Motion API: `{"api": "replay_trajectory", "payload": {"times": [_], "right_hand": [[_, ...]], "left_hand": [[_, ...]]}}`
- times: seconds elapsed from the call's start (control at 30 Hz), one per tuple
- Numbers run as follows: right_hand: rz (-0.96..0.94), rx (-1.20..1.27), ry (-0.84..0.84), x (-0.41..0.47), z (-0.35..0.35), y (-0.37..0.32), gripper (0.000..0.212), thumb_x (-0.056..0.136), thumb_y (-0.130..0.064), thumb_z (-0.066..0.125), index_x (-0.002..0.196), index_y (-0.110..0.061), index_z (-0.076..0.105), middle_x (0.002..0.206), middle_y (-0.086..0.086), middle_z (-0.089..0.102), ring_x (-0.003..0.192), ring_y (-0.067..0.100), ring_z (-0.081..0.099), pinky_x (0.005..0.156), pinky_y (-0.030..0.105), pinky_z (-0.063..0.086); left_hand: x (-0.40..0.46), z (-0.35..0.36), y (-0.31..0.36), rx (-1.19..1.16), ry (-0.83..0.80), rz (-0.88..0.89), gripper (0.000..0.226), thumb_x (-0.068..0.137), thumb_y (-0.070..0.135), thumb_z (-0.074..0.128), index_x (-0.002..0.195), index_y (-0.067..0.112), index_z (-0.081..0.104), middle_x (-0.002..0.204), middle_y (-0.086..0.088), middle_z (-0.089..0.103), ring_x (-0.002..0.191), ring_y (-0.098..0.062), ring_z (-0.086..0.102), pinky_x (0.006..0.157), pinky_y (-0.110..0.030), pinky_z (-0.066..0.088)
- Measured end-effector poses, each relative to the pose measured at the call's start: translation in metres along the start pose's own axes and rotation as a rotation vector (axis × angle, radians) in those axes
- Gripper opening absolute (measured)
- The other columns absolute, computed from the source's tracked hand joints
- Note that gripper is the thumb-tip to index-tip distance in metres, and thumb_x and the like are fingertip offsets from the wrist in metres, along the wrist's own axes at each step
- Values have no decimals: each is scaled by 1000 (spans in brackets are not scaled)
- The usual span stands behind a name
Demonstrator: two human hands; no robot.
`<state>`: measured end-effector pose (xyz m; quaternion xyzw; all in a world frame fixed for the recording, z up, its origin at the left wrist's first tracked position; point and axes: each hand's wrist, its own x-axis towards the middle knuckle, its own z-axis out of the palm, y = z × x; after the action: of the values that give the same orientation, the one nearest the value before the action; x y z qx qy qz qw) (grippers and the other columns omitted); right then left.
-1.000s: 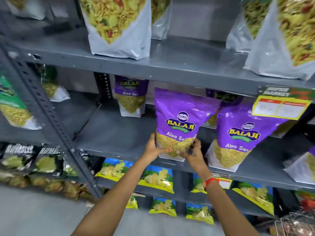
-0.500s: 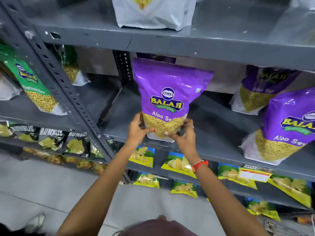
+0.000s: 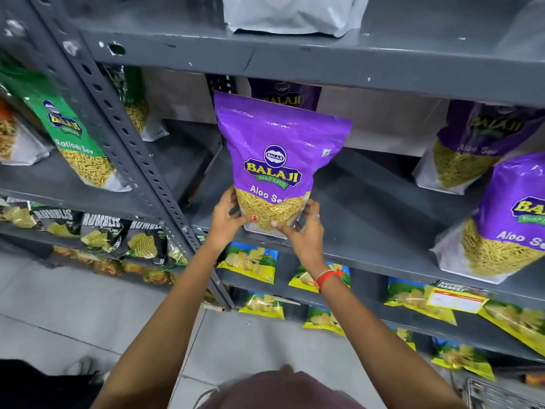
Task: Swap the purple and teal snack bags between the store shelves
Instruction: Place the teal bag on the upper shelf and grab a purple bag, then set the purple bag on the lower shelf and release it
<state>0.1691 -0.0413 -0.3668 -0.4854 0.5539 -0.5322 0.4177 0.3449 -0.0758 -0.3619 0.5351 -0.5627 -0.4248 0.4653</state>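
Note:
A purple Aloo Sev snack bag (image 3: pixel 277 149) stands upright at the front edge of the grey middle shelf (image 3: pixel 368 208). My left hand (image 3: pixel 227 219) grips its lower left corner and my right hand (image 3: pixel 303 228) grips its lower right corner. Another purple bag (image 3: pixel 286 93) stands behind it at the back of the shelf. Two more purple bags (image 3: pixel 469 149) (image 3: pixel 507 219) stand to the right. On the neighbouring left shelf, a green-teal Ratlami Sev bag (image 3: pixel 67 134) leans upright, and a second one (image 3: pixel 132 104) stands behind the post.
A perforated grey upright post (image 3: pixel 124 134) divides the two shelf bays. A white bag (image 3: pixel 295 16) sits on the shelf above. Yellow chip packets (image 3: pixel 250 261) fill the lower shelves, dark packets (image 3: pixel 100 231) at lower left. A price tag (image 3: pixel 454 296) hangs at right.
The purple bag in both hands has travelled left along the middle shelf, from beside the right-hand purple bags to near the post. The view has followed left and downward.

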Motion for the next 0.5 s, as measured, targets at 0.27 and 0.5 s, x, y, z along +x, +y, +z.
{"api": "replay_trajectory", "payload": {"times": [0.27,0.5], "right_hand": [[-33,7,-35,-9,-19,-14,85,61,-24,85,130,-18,37,135,2,50,122,12,50,96,28,47],[-210,125,123,-37,-67,-74,56,73,-7,75,112,-35,45,118,-7,55,114,6,55,97,27,50]], "left_hand": [[-23,9,21,-85,92,36,96,59,-2,78,138,9,24,142,-7,39,125,-1,43,104,-24,42],[-53,56,91,-125,573,430,36,82,15,64,116,15,51,105,10,51,96,-18,53,81,-33,47]]}}
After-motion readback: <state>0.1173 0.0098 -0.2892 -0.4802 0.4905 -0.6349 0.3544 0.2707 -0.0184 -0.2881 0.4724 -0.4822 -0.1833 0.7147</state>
